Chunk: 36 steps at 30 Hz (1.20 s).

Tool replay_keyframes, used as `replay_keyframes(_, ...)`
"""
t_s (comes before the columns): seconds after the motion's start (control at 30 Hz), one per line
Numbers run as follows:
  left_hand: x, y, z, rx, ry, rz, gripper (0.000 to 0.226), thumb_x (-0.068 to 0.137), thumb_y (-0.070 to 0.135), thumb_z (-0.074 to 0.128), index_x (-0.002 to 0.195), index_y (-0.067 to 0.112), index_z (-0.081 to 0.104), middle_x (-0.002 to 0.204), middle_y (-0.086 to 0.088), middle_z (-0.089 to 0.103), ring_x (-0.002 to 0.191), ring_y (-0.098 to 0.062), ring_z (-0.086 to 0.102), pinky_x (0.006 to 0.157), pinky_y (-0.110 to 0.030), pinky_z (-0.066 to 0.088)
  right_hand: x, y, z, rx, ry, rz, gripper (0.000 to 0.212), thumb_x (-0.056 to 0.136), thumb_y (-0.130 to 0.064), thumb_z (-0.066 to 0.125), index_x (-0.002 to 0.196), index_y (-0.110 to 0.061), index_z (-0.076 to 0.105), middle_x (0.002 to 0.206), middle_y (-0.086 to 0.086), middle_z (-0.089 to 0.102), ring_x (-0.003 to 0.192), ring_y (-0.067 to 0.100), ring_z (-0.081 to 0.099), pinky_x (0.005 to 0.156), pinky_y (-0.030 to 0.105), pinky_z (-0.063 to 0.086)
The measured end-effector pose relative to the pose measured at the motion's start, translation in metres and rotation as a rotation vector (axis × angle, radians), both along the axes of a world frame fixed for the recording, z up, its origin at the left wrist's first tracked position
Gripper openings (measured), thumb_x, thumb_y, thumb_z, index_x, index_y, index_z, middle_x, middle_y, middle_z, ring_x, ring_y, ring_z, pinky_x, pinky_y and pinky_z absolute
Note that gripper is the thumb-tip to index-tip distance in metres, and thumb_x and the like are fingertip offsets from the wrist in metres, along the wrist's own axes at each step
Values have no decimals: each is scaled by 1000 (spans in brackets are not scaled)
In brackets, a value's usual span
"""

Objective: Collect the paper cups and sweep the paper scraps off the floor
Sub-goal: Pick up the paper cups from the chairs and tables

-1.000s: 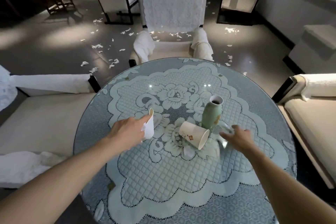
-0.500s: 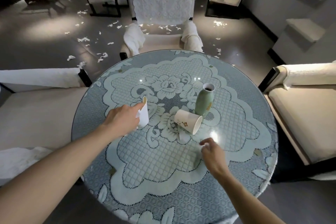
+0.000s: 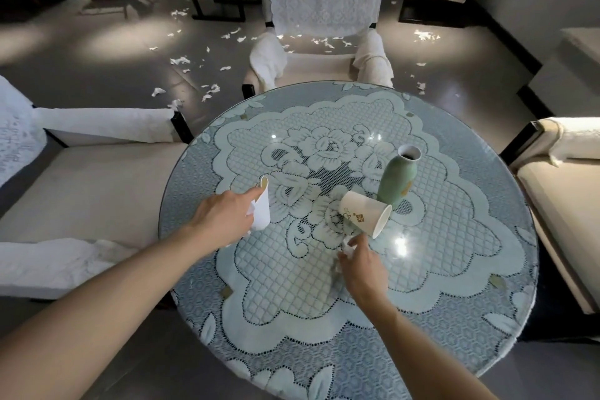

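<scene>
left hand (image 3: 224, 221): grips upright white paper cup (image 3: 263, 204) | right hand (image 3: 362, 265): pinches crumpled white paper scrap (image 3: 348, 246) | tipped printed paper cup (image 3: 362, 214): on round lace-covered glass table (image 3: 470, 286), just beyond right fingertips, beside green ceramic vase (image 3: 397, 180) | axis: base far-left, mouth near-right | right hand nearer

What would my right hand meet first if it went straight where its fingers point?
Probably the tipped paper cup just beyond the right hand; the green vase stands behind it. Depth is unclear from this view.
</scene>
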<state>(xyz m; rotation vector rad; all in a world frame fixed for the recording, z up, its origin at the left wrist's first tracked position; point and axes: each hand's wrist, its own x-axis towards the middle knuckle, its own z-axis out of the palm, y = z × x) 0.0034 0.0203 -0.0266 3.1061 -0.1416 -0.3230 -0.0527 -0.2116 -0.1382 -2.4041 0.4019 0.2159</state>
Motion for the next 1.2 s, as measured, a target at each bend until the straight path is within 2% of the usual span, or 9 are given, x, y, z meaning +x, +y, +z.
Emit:
replay_keyframes(0.1, 1, -1, 1, -16, -3, 0, 56, 94, 25, 43, 144, 40, 24, 101, -10, 65, 67, -21, 50, 58, -28, 39, -2, -5, 3, 66, -4, 5, 40, 96, -24, 53, 131, -19, 35, 91, 8, 71, 79, 27, 68, 70, 39, 56)
replay_keyframes(0.23, 1, -1, 1, -20, -10, -16, 57, 94, 24, 43, 144, 41, 23, 97, -9, 65, 60, -18, 48, 51, -29, 34, 3, -6, 10, 82, 37, -3, 12, 96, -22, 50, 102, -15, 58, 83, 0, 66, 84, 24, 66, 72, 32, 53)
replay_keyframes(0.43, 4, -5, 6, -34, -27, -30, 55, 92, 23, 43, 142, 41, 25, 99, -10, 64, 65, -23, 51, 56, -29, 38, -4, -14, 37, 533, -81, -148, 22, 100, -36, 43, 105, -19, 56, 93, 1, 64, 83, 15, 59, 76, 32, 52)
replay_keyframes(0.53, 8, -12, 9, -53, -54, -42, 53, 92, 23, 43, 140, 40, 27, 98, -9, 65, 64, -22, 51, 55, -29, 39, -1, -31, 47, 501, -154, -253, 23, 99, -36, 46, 97, -16, 57, 79, 0, 63, 66, 12, 56, 57, 22, 48)
replay_keyframes(0.73, 4, -22, 11, -48, -60, -70, 50, 92, 22, 42, 139, 36, 31, 98, -11, 66, 67, -25, 50, 60, -30, 40, 11, -50, 49, 613, -128, -423, 41, 89, -25, 65, 122, -6, 49, 110, 12, 60, 73, 15, 58, 54, 24, 44)
replay_keyframes(0.87, 0, -19, 10, -44, -55, -89, 49, 93, 21, 41, 139, 34, 32, 95, -11, 66, 70, -26, 51, 62, -31, 41, 22, -47, 48, 553, -94, -354, 37, 87, -21, 68, 116, 2, 62, 89, 9, 66, 63, 12, 56, 51, 21, 42)
replay_keyframes(1.03, 0, -10, 14, -67, -75, -67, 51, 93, 22, 41, 141, 36, 31, 96, -12, 66, 69, -27, 53, 61, -32, 44, 28, -43, 58, 412, -111, -222, 33, 90, -20, 64, 114, 1, 65, 103, 16, 70, 81, 23, 64, 76, 38, 55)
replay_keyframes(1.1, 1, -9, 18, -87, -96, -66, 52, 94, 24, 41, 142, 37, 30, 95, -13, 67, 69, -27, 55, 60, -31, 41, 26, -43, 68, 343, -124, -142, 29, 91, -22, 63, 109, 0, 67, 96, 13, 71, 72, 19, 63, 67, 33, 54)
replay_keyframes(1.2, 2, -13, 28, -111, -135, -77, 50, 94, 26, 41, 143, 37, 31, 90, -12, 66, 66, -25, 52, 58, -30, 39, 24, -47, 87, 278, -121, -50, 26, 92, -23, 62, 109, -4, 68, 87, 7, 66, 58, 9, 54, 43, 12, 38)
